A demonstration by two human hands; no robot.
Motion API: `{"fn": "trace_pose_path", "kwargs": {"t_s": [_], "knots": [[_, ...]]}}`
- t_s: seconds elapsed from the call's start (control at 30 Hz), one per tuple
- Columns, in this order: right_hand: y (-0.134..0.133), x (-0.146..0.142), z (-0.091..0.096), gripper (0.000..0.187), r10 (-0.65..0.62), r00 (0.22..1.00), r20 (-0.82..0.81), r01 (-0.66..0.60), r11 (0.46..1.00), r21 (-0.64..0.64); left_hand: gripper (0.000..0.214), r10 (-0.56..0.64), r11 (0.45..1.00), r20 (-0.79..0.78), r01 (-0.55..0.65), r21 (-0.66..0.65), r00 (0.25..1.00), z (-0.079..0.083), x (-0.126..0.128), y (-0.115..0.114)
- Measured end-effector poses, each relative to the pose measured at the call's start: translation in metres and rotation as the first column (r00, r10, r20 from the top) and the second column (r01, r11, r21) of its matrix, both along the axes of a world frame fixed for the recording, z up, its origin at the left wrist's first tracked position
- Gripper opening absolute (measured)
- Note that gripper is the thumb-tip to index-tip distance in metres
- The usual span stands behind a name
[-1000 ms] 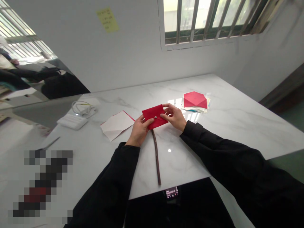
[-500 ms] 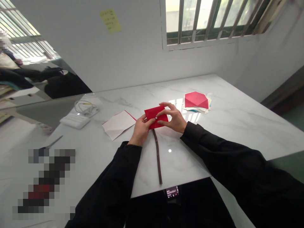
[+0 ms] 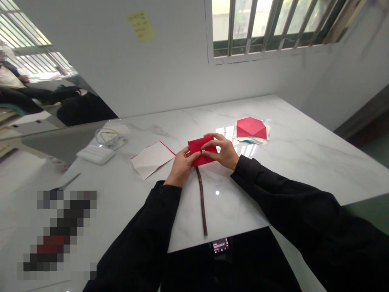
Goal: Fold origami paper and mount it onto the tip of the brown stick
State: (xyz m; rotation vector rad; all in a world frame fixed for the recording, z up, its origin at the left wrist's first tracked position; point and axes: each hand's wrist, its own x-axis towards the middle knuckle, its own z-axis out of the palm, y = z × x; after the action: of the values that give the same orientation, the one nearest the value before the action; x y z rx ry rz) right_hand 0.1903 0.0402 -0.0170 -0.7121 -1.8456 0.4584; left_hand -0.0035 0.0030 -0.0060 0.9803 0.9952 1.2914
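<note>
Held up over the table is a small red envelope (image 3: 197, 144). My left hand (image 3: 181, 164) grips its left edge, with the thumb across the front. My right hand (image 3: 223, 151) is closed on its right part, thumb and index finger meeting near the middle by a small pale spot that I cannot make out. Below the envelope a thin dark brown stick (image 3: 201, 202) lies on the table, pointing toward me; its far end is hidden by the envelope and my hand. To the left of my left hand rests a white sheet with a red edge (image 3: 152, 160).
A stack of envelopes, a red one (image 3: 251, 127) on top, lies at the back right. On the left are a white box (image 3: 96, 154) with a coiled cable (image 3: 109, 138) and a blurred-out dark item (image 3: 59, 233). A phone (image 3: 220, 245) glows at the front edge.
The red envelope has shifted slightly to the right and tilted a little. My right thumb and index finger have come together near its middle. The stick and white sheet have not moved.
</note>
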Motion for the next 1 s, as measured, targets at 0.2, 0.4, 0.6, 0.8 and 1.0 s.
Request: {"fn": "trace_pose_path", "kwargs": {"t_s": [0.2, 0.4, 0.6, 0.8, 1.0], "knots": [[0.009, 0.005, 0.003, 0.017, -0.071, 0.982, -0.174, 0.043, 0.987, -0.158, 0.056, 0.111, 0.994, -0.041, -0.111, -0.013, 0.993, -0.001, -0.002, 0.004], [0.041, 0.029, -0.016, 0.009, -0.189, 0.972, 0.137, 0.212, 0.96, -0.183, 0.036, 0.302, 0.949, -0.013, -0.302, -0.095, 0.953, 0.009, -0.007, 0.005], [0.049, 0.034, -0.021, 0.013, -0.267, 0.946, 0.186, 0.297, 0.941, -0.16, 0.029, 0.299, 0.95, -0.028, -0.3, -0.09, 0.954, 0.012, -0.005, 0.002], [0.019, 0.014, -0.001, 0.043, 0.041, 0.999, -0.012, -0.042, 0.933, -0.357, 0.04, 0.292, 0.955, -0.09, -0.296, -0.033, 0.952, 0.006, -0.006, 0.006], [-0.002, 0.001, 0.002, 0.085, 0.178, 0.984, -0.027, -0.173, 0.891, -0.419, 0.069, 0.196, 0.98, -0.12, -0.192, 0.046, 0.973, 0.001, -0.006, 0.005]]}}
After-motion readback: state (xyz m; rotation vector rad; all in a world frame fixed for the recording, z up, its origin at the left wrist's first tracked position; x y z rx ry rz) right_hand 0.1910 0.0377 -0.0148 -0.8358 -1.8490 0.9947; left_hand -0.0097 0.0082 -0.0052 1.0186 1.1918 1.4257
